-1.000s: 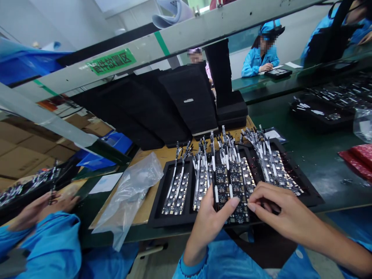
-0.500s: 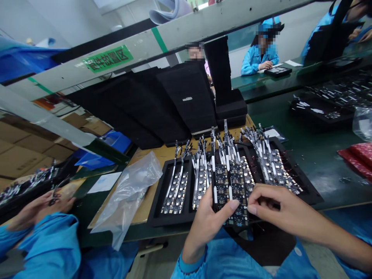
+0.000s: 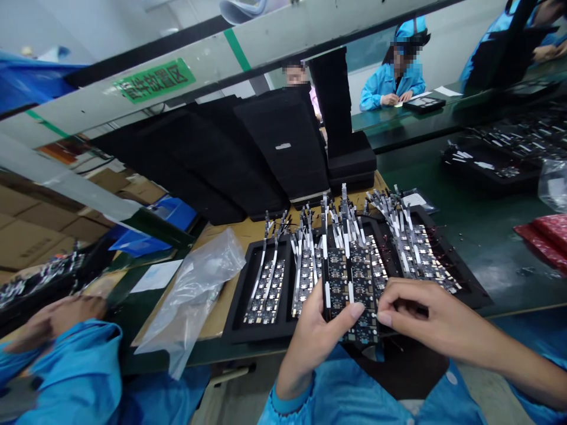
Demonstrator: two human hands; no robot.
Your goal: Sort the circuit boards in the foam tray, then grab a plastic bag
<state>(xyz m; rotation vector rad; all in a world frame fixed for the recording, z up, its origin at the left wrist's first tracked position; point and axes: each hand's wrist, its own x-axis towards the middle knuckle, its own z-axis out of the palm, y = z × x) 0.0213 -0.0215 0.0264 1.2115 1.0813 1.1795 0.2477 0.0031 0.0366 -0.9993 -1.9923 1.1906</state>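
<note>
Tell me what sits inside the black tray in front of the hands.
The black tray holds rows of small circuit boards with white ribbon strips standing up from them. The left hand and right hand cover the near boards; the tray floor beneath stays hidden.

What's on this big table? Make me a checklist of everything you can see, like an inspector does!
Surface: green bench with a brown board under the trays.
Job's things: stack of circuit boards with white ribbon strips, held over the black tray of more boards.
Clutter: clear plastic bag, white paper, red packets.
Grippers: left hand grips the stack; right hand pinches at its edge.
Cables: thin red wires by the right boards.
Surroundings: black foam trays leaning behind, green sign, co-worker's hands at left, people in blue beyond.
</note>
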